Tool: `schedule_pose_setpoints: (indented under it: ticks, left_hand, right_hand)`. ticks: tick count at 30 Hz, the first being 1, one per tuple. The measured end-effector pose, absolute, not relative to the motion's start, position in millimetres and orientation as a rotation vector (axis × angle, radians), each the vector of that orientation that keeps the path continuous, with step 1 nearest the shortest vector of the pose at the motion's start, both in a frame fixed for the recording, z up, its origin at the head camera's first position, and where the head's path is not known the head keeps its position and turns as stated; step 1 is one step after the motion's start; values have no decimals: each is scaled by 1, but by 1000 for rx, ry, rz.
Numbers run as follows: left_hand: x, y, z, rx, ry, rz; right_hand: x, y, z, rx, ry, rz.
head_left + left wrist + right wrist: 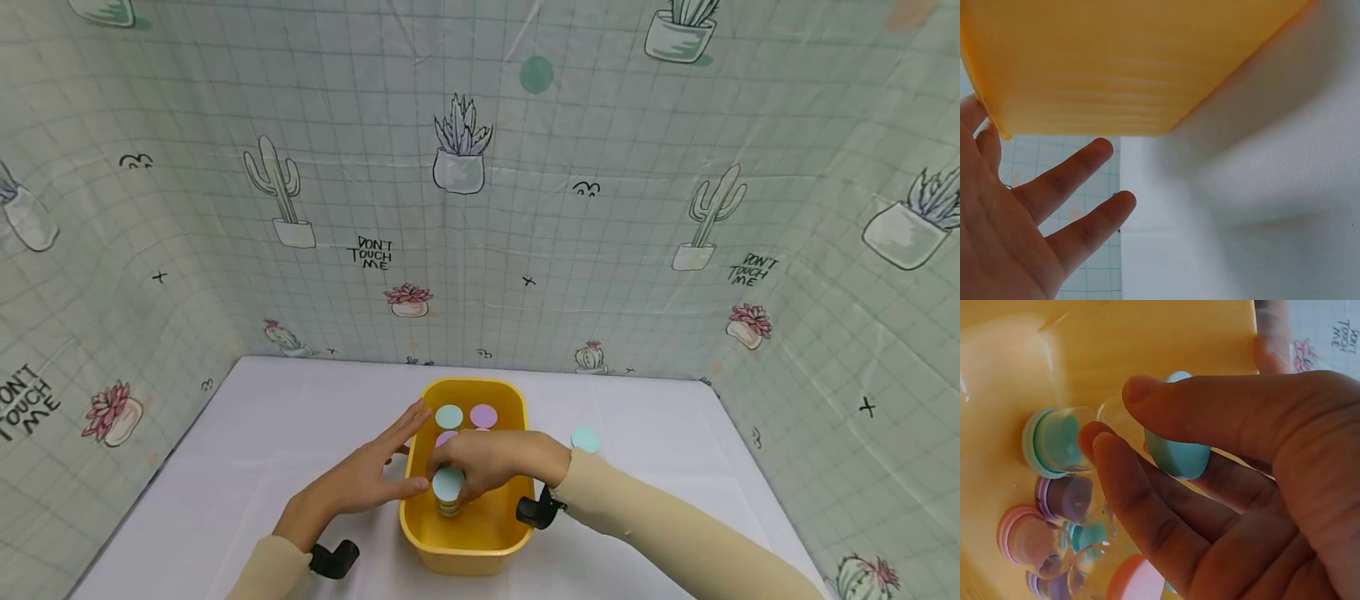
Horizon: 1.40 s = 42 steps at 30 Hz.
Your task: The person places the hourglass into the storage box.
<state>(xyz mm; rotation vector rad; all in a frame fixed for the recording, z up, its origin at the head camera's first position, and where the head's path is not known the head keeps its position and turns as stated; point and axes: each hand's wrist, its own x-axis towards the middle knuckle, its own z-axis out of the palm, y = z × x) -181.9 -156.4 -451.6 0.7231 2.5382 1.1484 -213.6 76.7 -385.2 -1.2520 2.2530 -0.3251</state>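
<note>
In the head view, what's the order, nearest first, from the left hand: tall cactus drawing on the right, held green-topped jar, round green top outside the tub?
1. Green-topped jar: just right of the left hand, held by the right hand.
2. Round green top: past the right side of the tub.
3. Tall cactus drawing: back wall, upper right.

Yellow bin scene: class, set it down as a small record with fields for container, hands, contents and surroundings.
Container: yellow bin on white table
Right hand: right hand pinches a mint-topped jar inside the bin
Left hand: left hand at the bin's left rim
Other contents: mint-, lilac- and pink-topped jars
Right of bin: round mint top
Backdrop: cactus-print cloth
Unclear: what the held jar rests on
</note>
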Motion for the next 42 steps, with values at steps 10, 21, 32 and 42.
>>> schedule_pose_setpoints:
  ticks: [10, 21, 32, 42]
  left_hand:
    - [-182, -156, -453, 733, 2551, 1148]
    - [-181, -154, -452, 728, 2545, 1169]
    - [-181, -154, -450, 720, 2532, 1181]
    - [-181, -153, -451, 708, 2536, 1171]
  right_hand:
    - [-209, 75, -390, -1143, 2256, -341]
    - [-212, 74, -389, -1218, 2270, -319]
    - [-213, 73, -387, -1291, 2308, -272]
    - [-215, 81, -383, -1288, 2276, -373]
